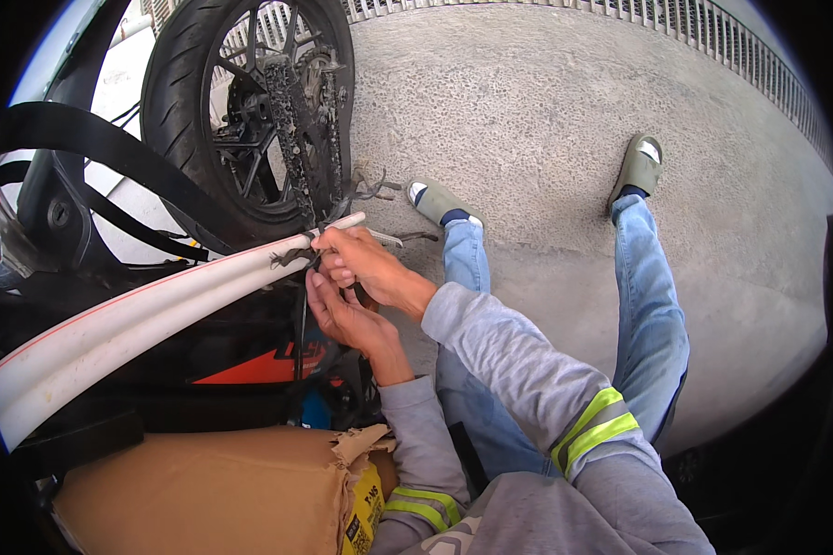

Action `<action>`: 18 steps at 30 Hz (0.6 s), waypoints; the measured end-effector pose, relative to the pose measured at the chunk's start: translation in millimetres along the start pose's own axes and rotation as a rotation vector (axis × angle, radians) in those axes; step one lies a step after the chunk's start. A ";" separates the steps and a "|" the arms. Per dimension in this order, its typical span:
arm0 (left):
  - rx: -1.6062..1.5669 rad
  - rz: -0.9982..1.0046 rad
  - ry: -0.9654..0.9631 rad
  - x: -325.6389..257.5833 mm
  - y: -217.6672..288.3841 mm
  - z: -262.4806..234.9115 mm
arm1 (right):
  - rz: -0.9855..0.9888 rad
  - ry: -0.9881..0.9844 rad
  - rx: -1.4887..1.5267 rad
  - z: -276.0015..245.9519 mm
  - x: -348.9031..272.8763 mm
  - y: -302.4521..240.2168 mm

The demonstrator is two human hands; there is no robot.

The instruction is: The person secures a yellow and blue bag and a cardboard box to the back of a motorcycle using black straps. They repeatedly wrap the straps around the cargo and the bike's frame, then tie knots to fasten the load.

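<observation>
Two long white plastic pipes (157, 319), one with a red line along it, run side by side from the lower left to the middle. A dark cord (292, 256) is wrapped and knotted around them near their far ends. My right hand (372, 266) is closed on this cord, with its fingers curled close against the pipes. Just below it, my left hand (347, 319) has thumb and fingertips pinched together on the cord. The exact spot of each grip is partly hidden by the fingers.
A motorcycle wheel (180, 120) with a muddy chain stands beyond the pipes. Black straps (125, 153) arch at the left. A torn brown cardboard box (204, 490) lies at the lower left, above dark bodywork with a red panel (254, 368). Rough concrete (528, 102) reaches a drain grate (676, 18).
</observation>
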State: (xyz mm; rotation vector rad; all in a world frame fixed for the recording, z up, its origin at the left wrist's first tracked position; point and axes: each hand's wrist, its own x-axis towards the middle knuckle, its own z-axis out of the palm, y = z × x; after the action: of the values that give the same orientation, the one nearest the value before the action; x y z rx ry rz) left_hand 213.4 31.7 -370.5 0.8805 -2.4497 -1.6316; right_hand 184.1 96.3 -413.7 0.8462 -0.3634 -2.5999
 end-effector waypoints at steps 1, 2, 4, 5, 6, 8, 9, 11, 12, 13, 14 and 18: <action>0.004 0.026 -0.022 -0.2 2.8 1.3 | -0.042 -0.017 -0.111 -0.2 1.1 0.2; 0.012 0.042 -0.018 -0.6 5.6 3.3 | -0.069 0.022 -0.236 -0.3 2.4 0.7; 0.066 0.132 0.067 -1.4 12.2 8.3 | -0.209 0.036 -0.459 -1.5 4.5 1.9; 0.095 0.172 0.126 -1.9 15.8 11.5 | -0.325 0.007 -0.558 -1.8 6.3 2.1; 0.159 0.234 0.152 -2.1 19.5 14.6 | -0.441 -0.023 -0.657 -3.2 7.4 2.0; 0.265 0.261 0.194 -1.8 28.2 20.8 | -0.401 0.009 -0.685 -6.5 8.4 0.5; 0.328 0.307 0.207 -1.4 33.0 23.4 | -0.372 0.017 -0.700 -7.7 7.8 0.1; 0.348 0.390 0.251 -1.1 41.0 28.3 | -0.252 -0.019 -0.597 -8.4 9.2 -2.8; 0.382 0.449 0.258 -0.9 44.8 30.4 | -0.187 -0.004 -0.563 -8.6 9.0 -4.2; 0.423 0.508 0.268 -1.2 47.8 32.5 | -0.149 -0.011 -0.512 -8.1 8.4 -5.0; 0.441 0.532 0.273 -0.8 51.3 34.5 | -0.129 0.022 -0.524 -6.7 7.9 -5.5; 0.387 0.498 0.232 -1.2 60.2 44.5 | -0.323 0.043 -0.632 2.2 5.5 -3.6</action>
State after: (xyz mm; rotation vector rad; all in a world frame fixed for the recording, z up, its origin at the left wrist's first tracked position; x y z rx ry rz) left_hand 173.1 85.5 -337.4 0.3994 -2.5711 -0.8639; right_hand 177.7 97.4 -416.1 0.7661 0.6293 -2.7084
